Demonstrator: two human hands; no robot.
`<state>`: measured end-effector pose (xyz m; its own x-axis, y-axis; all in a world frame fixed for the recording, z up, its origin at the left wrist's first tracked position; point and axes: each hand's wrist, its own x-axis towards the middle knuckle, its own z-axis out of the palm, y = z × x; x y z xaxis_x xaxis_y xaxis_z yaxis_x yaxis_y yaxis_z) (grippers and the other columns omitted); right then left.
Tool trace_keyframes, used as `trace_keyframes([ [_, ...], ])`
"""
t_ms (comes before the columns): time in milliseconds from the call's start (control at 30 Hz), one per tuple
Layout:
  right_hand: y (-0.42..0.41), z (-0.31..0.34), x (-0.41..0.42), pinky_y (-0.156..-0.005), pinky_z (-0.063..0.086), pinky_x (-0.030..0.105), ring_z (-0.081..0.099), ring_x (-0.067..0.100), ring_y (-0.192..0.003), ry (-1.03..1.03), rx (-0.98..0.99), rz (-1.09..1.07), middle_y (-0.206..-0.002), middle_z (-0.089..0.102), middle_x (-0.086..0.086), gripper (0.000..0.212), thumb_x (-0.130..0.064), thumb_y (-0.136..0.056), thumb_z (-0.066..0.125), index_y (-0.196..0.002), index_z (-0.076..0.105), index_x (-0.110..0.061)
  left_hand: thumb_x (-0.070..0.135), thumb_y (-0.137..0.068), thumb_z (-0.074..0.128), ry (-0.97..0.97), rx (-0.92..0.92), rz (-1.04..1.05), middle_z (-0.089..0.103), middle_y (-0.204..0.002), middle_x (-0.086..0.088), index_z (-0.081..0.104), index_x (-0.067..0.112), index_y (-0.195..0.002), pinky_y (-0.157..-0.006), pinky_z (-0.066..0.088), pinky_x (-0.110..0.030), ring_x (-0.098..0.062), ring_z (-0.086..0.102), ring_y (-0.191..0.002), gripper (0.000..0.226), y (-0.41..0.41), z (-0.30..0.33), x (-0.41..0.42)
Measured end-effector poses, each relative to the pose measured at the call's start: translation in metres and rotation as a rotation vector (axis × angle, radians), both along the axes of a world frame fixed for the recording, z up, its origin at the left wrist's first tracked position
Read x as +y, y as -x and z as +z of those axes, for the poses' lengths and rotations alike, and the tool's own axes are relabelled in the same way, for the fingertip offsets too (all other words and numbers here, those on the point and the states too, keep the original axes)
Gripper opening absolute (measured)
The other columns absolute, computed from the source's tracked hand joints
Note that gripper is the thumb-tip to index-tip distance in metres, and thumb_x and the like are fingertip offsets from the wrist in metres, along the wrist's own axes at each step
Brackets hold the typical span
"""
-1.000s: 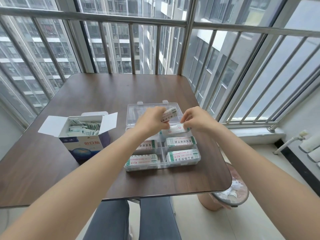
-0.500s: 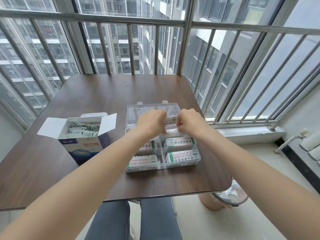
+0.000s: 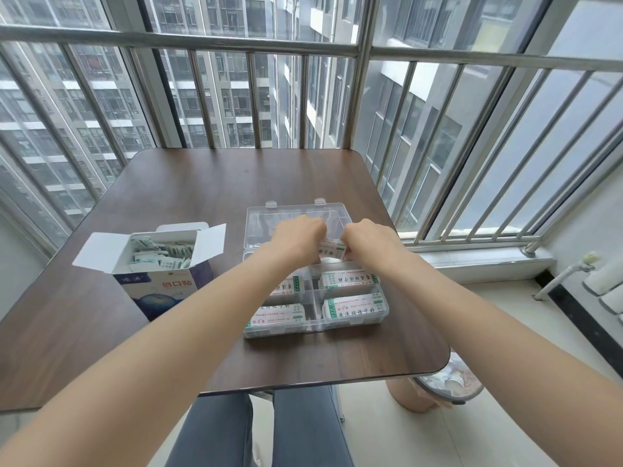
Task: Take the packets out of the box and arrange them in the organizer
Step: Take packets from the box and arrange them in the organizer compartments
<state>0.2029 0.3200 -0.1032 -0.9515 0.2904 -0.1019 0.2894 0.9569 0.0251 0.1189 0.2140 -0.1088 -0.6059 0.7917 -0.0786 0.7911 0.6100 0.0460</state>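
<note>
A dark brown wooden table (image 3: 188,197) stands against a railed window (image 3: 303,48) overlooking high-rise blocks

A clear plastic organizer (image 3: 350,323) sits on the table's right half, near the front edge. Its hinged lid (image 3: 263,224) lies open and flat on the far side. The near compartments each contain white packets with green ends and printed text: one stack at the near right (image 3: 354,306), one at the near left (image 3: 278,315), one in the middle row at the right (image 3: 349,279) and one in the middle row at the left (image 3: 290,286), the last partly hidden by the left forearm

An open cardboard box (image 3: 158,284), white and blue with red lettering, stands to the left of the organizer, well apart from it. Its flaps are folded outward. Loose packets (image 3: 161,256) fill the interior in a disordered pile

Both hands are over the far row of the organizer. The left hand (image 3: 298,239) and the right hand (image 3: 369,241) have their fingers curled, and together they pinch a single small packet (image 3: 332,251) by its two ends. The packet sits between the hands, above the far right compartment; contact with the compartment floor cannot be determined

A lined waste bin (image 3: 445,385) stands on the tiled floor under the table's right corner. Grey trouser legs (image 3: 256,429) show below the table edge
</note>
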Motion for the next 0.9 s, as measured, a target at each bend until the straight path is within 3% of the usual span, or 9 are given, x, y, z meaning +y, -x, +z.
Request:
trace_keyframes([
  [100,0.000,0.001,0.000,-0.064,0.033,0.032,0.057,0.032,-0.092,-0.066,-0.016,0.038,-0.080,0.042,0.004,0.013,-0.010,-0.089,0.054,-0.100,0.060,-0.009,0.014,-0.081,0.065,-0.010,-0.015,-0.010,0.057,-0.092,-0.006,0.058,0.012,-0.099,-0.062,0.034,-0.030,-0.027,0.056,-0.092,0.020,0.001,0.001,-0.001],
  [267,0.002,0.000,0.007,-0.066,0.036,0.031,0.058,0.030,-0.098,0.034,-0.031,0.042,-0.097,0.062,0.008,0.016,-0.012,-0.087,0.058,-0.101,0.066,-0.013,0.014,-0.082,0.063,-0.033,-0.019,-0.002,0.059,-0.095,-0.007,0.053,0.015,-0.091,-0.062,0.033,-0.030,-0.027,0.054,-0.092,0.013,-0.001,-0.001,-0.004],
  [433,0.004,-0.002,0.009,-0.068,0.038,0.032,0.059,0.032,-0.098,0.068,-0.012,0.035,-0.102,0.064,0.010,0.016,-0.012,-0.085,0.063,-0.101,0.067,-0.012,0.017,-0.081,0.066,-0.046,-0.072,0.001,0.061,-0.101,-0.006,0.058,0.013,-0.099,-0.064,0.034,-0.030,-0.025,0.054,-0.098,0.020,0.000,0.002,-0.004],
  [600,0.006,0.001,0.009,-0.070,0.039,0.029,0.059,0.029,-0.101,0.079,-0.023,0.045,-0.104,0.066,0.007,0.017,-0.013,-0.083,0.065,-0.098,0.072,-0.019,0.022,-0.076,0.074,-0.141,-0.169,0.058,0.055,-0.083,-0.002,0.049,0.015,-0.082,-0.061,0.037,-0.030,-0.022,0.050,-0.072,0.026,0.005,0.006,-0.010],
  [733,0.005,0.000,0.007,-0.069,0.037,0.028,0.059,0.027,-0.101,0.040,-0.016,0.052,-0.105,0.066,0.004,0.018,-0.013,-0.082,0.065,-0.097,0.072,-0.021,0.027,-0.079,0.072,-0.211,-0.151,0.087,0.052,-0.083,-0.001,0.036,0.018,-0.066,-0.063,0.036,-0.032,-0.023,0.047,-0.078,0.039,0.004,0.009,-0.013],
  [833,0.003,0.001,0.001,-0.070,0.037,0.030,0.059,0.029,-0.103,0.005,0.002,0.041,-0.108,0.064,0.007,0.019,-0.013,-0.084,0.064,-0.101,0.071,-0.020,0.029,-0.079,0.072,-0.282,-0.229,0.116,0.055,-0.083,-0.002,0.043,0.015,-0.072,-0.063,0.038,-0.033,-0.024,0.050,-0.079,0.033,0.002,0.009,-0.014],
  [900,0.002,0.002,-0.004,-0.073,0.038,0.032,0.058,0.032,-0.104,-0.036,0.004,0.034,-0.111,0.062,0.010,0.022,-0.012,-0.087,0.060,-0.106,0.068,-0.017,0.029,-0.083,0.068,-0.362,-0.374,0.123,0.063,-0.080,-0.002,0.049,0.013,-0.079,-0.064,0.041,-0.032,-0.019,0.055,-0.073,0.026,0.001,0.009,-0.016],
])
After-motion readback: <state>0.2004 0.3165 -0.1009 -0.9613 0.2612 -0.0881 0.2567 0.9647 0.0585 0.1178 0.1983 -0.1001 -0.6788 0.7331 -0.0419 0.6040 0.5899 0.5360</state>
